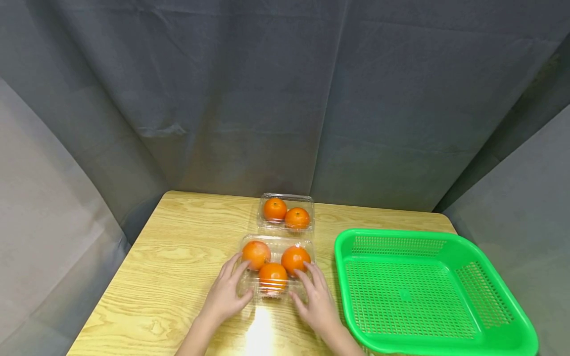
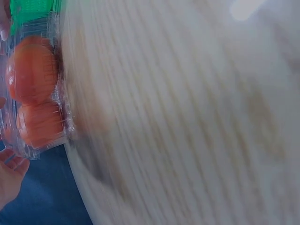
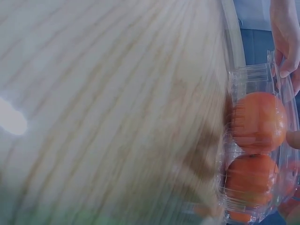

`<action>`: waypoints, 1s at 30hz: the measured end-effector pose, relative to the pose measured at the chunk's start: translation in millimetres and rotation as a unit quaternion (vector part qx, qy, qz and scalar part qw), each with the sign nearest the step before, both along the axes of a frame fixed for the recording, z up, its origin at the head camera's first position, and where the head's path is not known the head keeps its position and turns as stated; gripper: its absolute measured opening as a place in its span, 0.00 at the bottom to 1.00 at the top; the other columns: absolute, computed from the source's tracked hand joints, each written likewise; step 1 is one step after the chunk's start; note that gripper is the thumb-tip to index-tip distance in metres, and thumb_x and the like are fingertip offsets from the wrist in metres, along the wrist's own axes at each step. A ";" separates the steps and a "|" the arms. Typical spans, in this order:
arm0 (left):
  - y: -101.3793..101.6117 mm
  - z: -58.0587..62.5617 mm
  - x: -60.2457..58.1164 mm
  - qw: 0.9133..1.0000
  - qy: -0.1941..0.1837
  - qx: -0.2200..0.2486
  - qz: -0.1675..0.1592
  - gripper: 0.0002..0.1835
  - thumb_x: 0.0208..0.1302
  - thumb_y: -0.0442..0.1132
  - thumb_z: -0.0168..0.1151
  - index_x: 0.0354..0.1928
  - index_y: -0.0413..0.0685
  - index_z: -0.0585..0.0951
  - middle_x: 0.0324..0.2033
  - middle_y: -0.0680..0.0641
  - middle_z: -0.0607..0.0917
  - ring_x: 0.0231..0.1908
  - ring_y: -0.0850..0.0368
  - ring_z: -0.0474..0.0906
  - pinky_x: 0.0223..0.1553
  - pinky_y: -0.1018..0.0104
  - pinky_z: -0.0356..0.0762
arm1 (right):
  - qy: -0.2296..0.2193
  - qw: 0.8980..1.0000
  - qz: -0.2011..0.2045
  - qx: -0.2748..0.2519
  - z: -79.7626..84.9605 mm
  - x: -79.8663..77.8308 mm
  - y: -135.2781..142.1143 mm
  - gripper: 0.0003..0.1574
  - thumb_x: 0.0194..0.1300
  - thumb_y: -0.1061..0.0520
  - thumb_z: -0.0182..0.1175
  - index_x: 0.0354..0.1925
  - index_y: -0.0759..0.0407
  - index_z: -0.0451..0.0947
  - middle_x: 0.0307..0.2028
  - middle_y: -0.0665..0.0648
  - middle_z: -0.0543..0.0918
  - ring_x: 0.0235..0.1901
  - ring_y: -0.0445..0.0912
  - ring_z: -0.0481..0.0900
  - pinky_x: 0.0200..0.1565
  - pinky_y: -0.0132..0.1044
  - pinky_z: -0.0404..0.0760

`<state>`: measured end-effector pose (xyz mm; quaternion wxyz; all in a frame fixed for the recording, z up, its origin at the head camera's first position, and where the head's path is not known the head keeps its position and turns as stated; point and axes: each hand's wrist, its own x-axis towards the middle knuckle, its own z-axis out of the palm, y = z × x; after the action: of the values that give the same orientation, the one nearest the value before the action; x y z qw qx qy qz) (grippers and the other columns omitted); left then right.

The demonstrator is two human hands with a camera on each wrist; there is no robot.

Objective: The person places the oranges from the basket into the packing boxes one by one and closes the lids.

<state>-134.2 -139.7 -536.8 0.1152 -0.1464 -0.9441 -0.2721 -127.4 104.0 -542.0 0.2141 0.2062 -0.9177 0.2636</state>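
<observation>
A clear plastic fruit box [image 1: 276,242] with three oranges stands on the wooden table, two oranges behind and one orange [image 1: 272,277] in front. My left hand [image 1: 227,291] is at the box's left side, fingers spread and thumb by the near corner. Opposite it, my right hand [image 1: 317,299] has its fingertips over the right edge, overlapping the right orange [image 1: 295,259] in the head view. The left wrist view catches the left hand's fingers [image 2: 16,164] at the box's end. Seen from the right wrist, oranges [image 3: 258,123] show through the ribbed plastic wall.
Behind this box, near the table's back edge, stands another clear plastic box [image 1: 291,200] with two oranges. A large green plastic basket [image 1: 487,277] with a mesh bottom lies on the right. Grey cloth [image 1: 249,99] hangs beyond the table [image 1: 178,247].
</observation>
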 end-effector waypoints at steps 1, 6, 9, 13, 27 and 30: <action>0.4 -0.1 -1.1 1.000 0.000 -0.002 0.000 0.35 0.48 0.45 0.65 0.61 0.48 0.68 0.65 0.42 0.60 0.63 0.42 0.58 0.50 0.39 0.69 | -0.001 1.000 -0.001 -0.001 0.2 -1.0 -0.1 0.33 0.48 0.51 0.69 0.52 0.59 0.73 0.57 0.66 0.69 0.59 0.62 0.63 0.54 0.57 0.68; 2.5 0.7 -6.4 1.000 0.000 -0.002 -0.004 0.34 0.48 0.45 0.64 0.61 0.48 0.68 0.65 0.42 0.59 0.62 0.41 0.58 0.47 0.38 0.70 | -0.007 1.000 -0.006 -0.006 1.0 -6.0 0.2 0.32 0.48 0.52 0.69 0.52 0.59 0.73 0.57 0.65 0.68 0.59 0.62 0.63 0.55 0.56 0.67; 3.0 0.9 -10.0 1.000 0.002 -0.004 -0.006 0.35 0.48 0.46 0.64 0.61 0.48 0.68 0.65 0.42 0.59 0.62 0.41 0.58 0.48 0.39 0.70 | -0.006 1.000 -0.007 -0.008 1.3 -9.4 0.4 0.32 0.47 0.53 0.69 0.51 0.60 0.73 0.57 0.66 0.69 0.59 0.62 0.63 0.55 0.56 0.68; 3.5 0.5 -15.1 1.000 0.002 -0.004 -0.005 0.35 0.48 0.47 0.64 0.61 0.48 0.68 0.65 0.42 0.59 0.62 0.42 0.58 0.49 0.40 0.70 | -0.010 1.000 -0.010 -0.012 3.1 -13.9 0.1 0.33 0.47 0.55 0.70 0.51 0.61 0.73 0.57 0.67 0.68 0.59 0.63 0.63 0.55 0.56 0.67; 6.7 -2.9 -28.4 1.000 -0.021 0.012 -0.001 0.37 0.48 0.46 0.65 0.63 0.49 0.67 0.67 0.43 0.57 0.64 0.43 0.56 0.52 0.40 0.67 | -0.022 0.999 -0.031 -0.022 4.6 -23.0 -1.1 0.32 0.46 0.55 0.70 0.51 0.61 0.73 0.57 0.67 0.68 0.60 0.63 0.63 0.56 0.56 0.66; 6.6 -3.8 -28.9 1.000 -0.022 0.008 -0.002 0.37 0.48 0.47 0.65 0.63 0.49 0.66 0.67 0.43 0.57 0.64 0.43 0.56 0.53 0.40 0.66 | -0.026 0.999 -0.032 -0.024 5.4 -22.9 -1.3 0.32 0.46 0.55 0.70 0.51 0.61 0.73 0.58 0.66 0.68 0.60 0.63 0.62 0.57 0.56 0.65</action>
<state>-163.1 -133.1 -540.6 0.0954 -0.1412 -0.9438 -0.2832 -150.3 102.7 -536.6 0.2031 0.1643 -0.9226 0.2837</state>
